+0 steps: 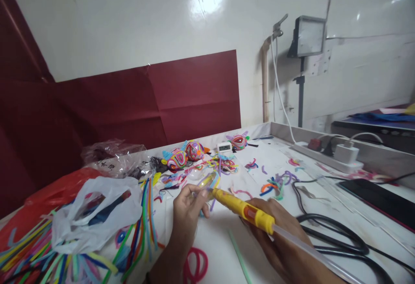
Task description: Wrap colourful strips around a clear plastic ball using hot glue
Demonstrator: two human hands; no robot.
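Fingers of the right hand (277, 223) close around a yellow glue gun (233, 202); those of the left hand (188, 208) pinch a small translucent piece (210, 180), partly hidden, at the gun's tip above the worktop (222, 234). Good practice: steady piece, fingertips clear of probable heat. Pink coil (205, 261) and black cable (363, 248), beside the arms, could snag.

At 2 o'clock, a floodlight (310, 36) tops a black pole (301, 98) before the pale wall (129, 24). A white power strip (327, 157), bearing a white charger (346, 153), lies at 3 o'clock, a dark-screened smartphone (381, 202) between 3 and 4. Maroon sheeting (197, 98) hangs towards 10; a crumpled clear plastic bag (112, 156) sits near 9, a small digital display (224, 147) near the dial's centre.
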